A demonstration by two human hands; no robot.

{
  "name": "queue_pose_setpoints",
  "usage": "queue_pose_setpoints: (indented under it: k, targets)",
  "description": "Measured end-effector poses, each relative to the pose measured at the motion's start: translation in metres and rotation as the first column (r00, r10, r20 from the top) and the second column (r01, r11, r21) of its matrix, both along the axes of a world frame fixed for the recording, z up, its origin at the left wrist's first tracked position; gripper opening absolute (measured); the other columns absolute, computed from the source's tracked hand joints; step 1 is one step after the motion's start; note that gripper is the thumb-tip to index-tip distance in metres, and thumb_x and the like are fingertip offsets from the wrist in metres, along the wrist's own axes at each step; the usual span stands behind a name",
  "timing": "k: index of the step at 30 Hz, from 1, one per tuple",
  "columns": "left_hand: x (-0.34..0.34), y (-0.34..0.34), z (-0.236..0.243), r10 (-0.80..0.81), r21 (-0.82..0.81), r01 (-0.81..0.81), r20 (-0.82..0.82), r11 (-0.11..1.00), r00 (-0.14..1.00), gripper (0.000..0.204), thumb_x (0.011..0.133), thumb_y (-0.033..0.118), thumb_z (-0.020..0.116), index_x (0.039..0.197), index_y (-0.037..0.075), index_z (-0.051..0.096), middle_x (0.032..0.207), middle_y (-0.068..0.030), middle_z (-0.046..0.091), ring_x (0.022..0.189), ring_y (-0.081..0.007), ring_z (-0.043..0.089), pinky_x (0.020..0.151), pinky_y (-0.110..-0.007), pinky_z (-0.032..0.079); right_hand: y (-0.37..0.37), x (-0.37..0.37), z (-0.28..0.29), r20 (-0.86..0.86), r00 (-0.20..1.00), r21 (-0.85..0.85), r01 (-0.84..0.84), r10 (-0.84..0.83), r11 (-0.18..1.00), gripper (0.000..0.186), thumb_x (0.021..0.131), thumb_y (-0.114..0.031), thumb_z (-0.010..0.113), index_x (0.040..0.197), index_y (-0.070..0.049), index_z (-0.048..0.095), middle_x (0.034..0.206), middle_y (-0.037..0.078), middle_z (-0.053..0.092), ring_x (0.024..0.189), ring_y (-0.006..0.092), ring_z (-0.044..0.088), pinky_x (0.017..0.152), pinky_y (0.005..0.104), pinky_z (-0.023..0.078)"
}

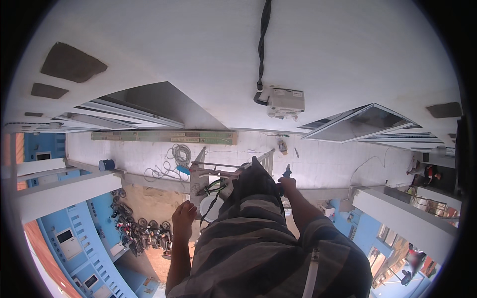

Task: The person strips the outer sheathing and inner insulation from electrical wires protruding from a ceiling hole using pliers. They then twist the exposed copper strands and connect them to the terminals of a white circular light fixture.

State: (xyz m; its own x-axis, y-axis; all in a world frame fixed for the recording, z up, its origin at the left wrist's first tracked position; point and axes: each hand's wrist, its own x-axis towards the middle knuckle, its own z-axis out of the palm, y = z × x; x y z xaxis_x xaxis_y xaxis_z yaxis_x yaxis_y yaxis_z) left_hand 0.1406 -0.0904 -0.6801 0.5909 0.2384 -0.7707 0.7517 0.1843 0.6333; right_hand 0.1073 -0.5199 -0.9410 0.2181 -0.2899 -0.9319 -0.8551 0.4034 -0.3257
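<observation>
My left hand (184,217) is held out beside my body, its fingers loosely bent and somewhat apart, with nothing seen in it. My right hand (287,186) is closed around a small dark blue hand tool (287,172); its tip points away from me, and its exact kind is too small to make out. Between the hands, a ladder (198,171) stands under me, with cables and tools about its top, partly hidden by my clothes. On the white wall ahead, a white box (286,102) is fixed, and a twisted black cable (261,47) runs into it.
Tilted windows (365,121) jut out on both sides. On the floor far below lie a long green carton (164,136), a coiled grey cable (180,155) and a small box (282,146). A dark blue bucket (106,165) is near a low ledge. Beyond it are parked motorcycles (149,233).
</observation>
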Motion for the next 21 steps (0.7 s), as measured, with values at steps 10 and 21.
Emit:
queue_pose_setpoints:
  k: [10, 21]
  targets:
    - [-0.058, 0.042, -0.047, -0.072, 0.105, 0.088, -0.151, 0.991, 0.986, 0.041, 0.097, 0.027, 0.063, 0.128, 0.0, 0.061, 0.114, -0.0112, 0.067, 0.102, -0.0234, 0.067, 0.085, -0.033, 0.054, 0.018, 0.004, 0.047, 0.006, 0.897, -0.136, -0.438, 0.442, 0.889, 0.031, 0.077, -0.015, 0.067, 0.1, 0.005, 0.07, 0.088, 0.015, 0.07, 0.075, 0.0272, 0.068, 0.063, 0.0413, 0.051]
    - [-0.048, 0.048, -0.06, -0.049, 0.128, 0.047, 0.014, 0.991, 0.999, 0.033, 0.096, 0.021, 0.065, 0.121, -0.001, 0.062, 0.101, -0.0131, 0.069, 0.084, -0.0227, 0.07, 0.068, -0.03, 0.057, 0.019, -0.02, -0.001, -0.012, 0.894, -0.278, -0.432, 0.447, 0.858, 0.037, 0.075, -0.022, 0.069, 0.1, 0.006, 0.07, 0.092, 0.019, 0.071, 0.083, 0.0299, 0.071, 0.069, 0.0425, 0.054]
